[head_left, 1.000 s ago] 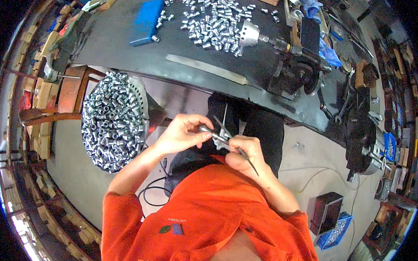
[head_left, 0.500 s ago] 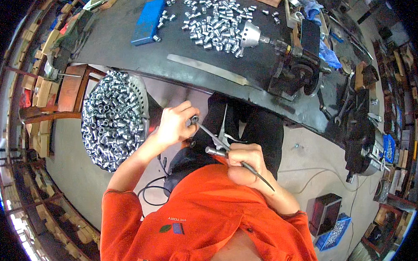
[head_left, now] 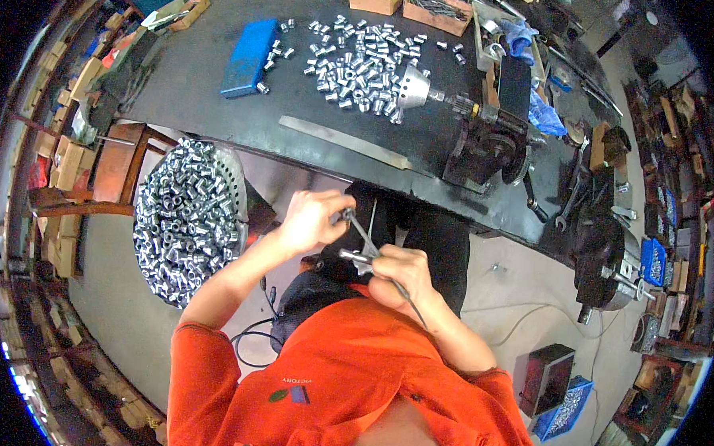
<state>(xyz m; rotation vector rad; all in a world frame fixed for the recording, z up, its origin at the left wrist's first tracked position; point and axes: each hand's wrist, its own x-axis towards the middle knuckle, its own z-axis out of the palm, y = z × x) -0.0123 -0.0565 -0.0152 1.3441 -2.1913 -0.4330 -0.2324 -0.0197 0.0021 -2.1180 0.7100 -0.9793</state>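
Note:
In front of my lap, my left hand [head_left: 317, 220] is closed around a small metal fitting [head_left: 342, 215], its ring-like end showing at the fingertips. A long, thin, dark metal tool [head_left: 363, 234], much like a slim file, runs from that fitting to my right hand [head_left: 401, 271]. The fingers of this hand are wrapped round the tool, and its tapered tail sticks out past the wrist. Beside the right fingers juts a short shiny metal cylinder [head_left: 354, 257]; whether the same hand grips it, I cannot tell. My fingers hide where tool and fitting meet.
A basin heaped with metal fittings [head_left: 183, 231] stands left of my lap. On the dark bench [head_left: 179, 96] lie loose fittings [head_left: 360, 68], a blue box [head_left: 248, 57], a flat metal bar [head_left: 341, 141] and a machine with a cone-shaped head [head_left: 413, 88]. A vise-like machine [head_left: 606, 266] is at right.
The view has shifted, so the bench sits lower in it. My hands are slightly closer together, and the tool slants more steeply between them. Both grips look the same.

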